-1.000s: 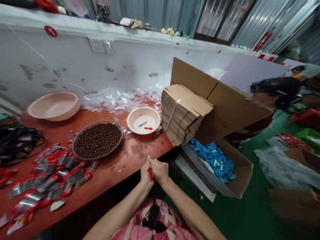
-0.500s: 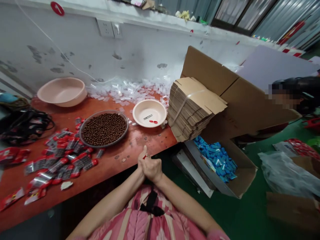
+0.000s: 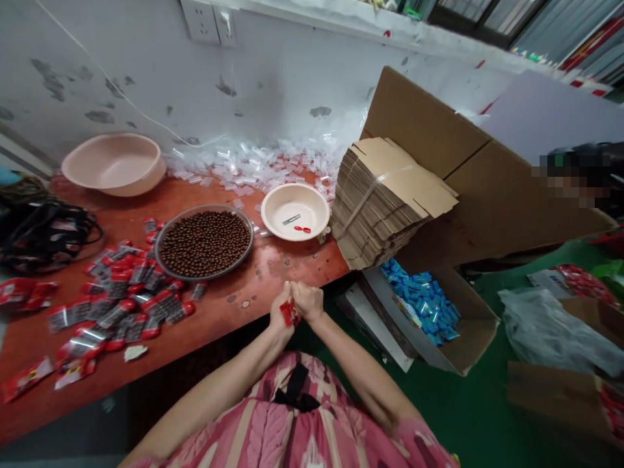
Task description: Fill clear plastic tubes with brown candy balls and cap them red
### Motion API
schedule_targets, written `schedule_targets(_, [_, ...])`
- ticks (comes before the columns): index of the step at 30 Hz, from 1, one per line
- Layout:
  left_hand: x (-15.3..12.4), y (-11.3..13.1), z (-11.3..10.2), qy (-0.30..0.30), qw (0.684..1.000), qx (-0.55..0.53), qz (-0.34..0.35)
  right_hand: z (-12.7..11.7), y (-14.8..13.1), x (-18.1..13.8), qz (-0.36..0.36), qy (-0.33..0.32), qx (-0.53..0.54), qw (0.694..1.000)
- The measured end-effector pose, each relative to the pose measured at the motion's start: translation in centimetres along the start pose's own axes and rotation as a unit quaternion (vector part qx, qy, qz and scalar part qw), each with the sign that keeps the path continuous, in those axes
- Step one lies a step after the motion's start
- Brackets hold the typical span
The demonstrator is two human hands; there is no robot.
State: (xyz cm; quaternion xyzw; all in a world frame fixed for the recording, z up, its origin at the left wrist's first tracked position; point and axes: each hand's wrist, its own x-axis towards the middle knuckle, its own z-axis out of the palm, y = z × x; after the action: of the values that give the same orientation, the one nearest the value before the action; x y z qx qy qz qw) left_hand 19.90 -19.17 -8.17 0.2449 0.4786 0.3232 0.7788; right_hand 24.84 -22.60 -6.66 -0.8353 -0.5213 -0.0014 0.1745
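My left hand (image 3: 280, 314) and my right hand (image 3: 308, 300) meet just off the near edge of the red table (image 3: 273, 273). Both pinch a small red packet (image 3: 291, 313) between them, fingers closed. A round tray of brown beads (image 3: 203, 241) lies on the table beyond my hands. To its left spreads a heap of red and silver packets (image 3: 114, 304). A small cream bowl (image 3: 295, 211) holds a silver strip and two red pieces.
A larger pink bowl (image 3: 114, 164) sits at the back left, with clear plastic sachets (image 3: 253, 170) piled along the wall. Bundled flat cardboard (image 3: 385, 198) stands at the table's right end. An open carton of blue packets (image 3: 422, 309) sits on the green floor. Another person's head (image 3: 585, 175) is at right.
The camera has tilted down and closer. My hands stay together at the table edge, and the red packet between them shows more clearly now.
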Motion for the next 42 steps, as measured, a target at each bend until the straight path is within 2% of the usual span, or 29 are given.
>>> schedule_targets(4, [2.7,0.7,-0.7,0.05,0.98,0.182,0.056,1.2,2.1,0.9,0.147,-0.02,0.053,0.988])
schedule_targets(7, [6.7,2.2,-2.1,0.073,0.936,0.33,0.099,2.0,3.4,-0.6,0.224,-0.054,0.121,0.966])
schedule_targets(10, [11.0,3.3,-3.3,0.062,0.874,0.465,0.127,3.5,4.9,-4.4,0.247,-0.125,0.182,0.944])
schedule_targets(13, [14.7,3.5,-3.9,0.039,0.811,0.567,0.138,5.5,6.0,-9.8,0.267,-0.187,0.199,0.924])
schedule_targets(17, [18.3,3.1,-4.7,0.012,0.736,0.664,0.132,7.7,6.8,-16.2,0.327,-0.211,0.22,0.894])
schedule_targets(21, [20.0,3.0,-5.5,-0.022,0.676,0.721,0.15,8.6,7.3,-19.0,0.385,-0.221,0.233,0.865])
schedule_targets(28, [20.3,3.6,-5.2,-0.085,0.607,0.745,0.263,9.6,7.2,-18.9,0.367,-0.251,0.219,0.869])
schedule_targets(34, [21.4,2.9,-5.0,-0.046,0.572,0.759,0.309,10.5,7.8,-20.5,0.373,-0.273,0.171,0.87])
schedule_targets(42, [23.6,2.2,-5.3,-0.013,0.538,0.775,0.33,12.1,8.2,-24.2,0.425,-0.3,0.102,0.848])
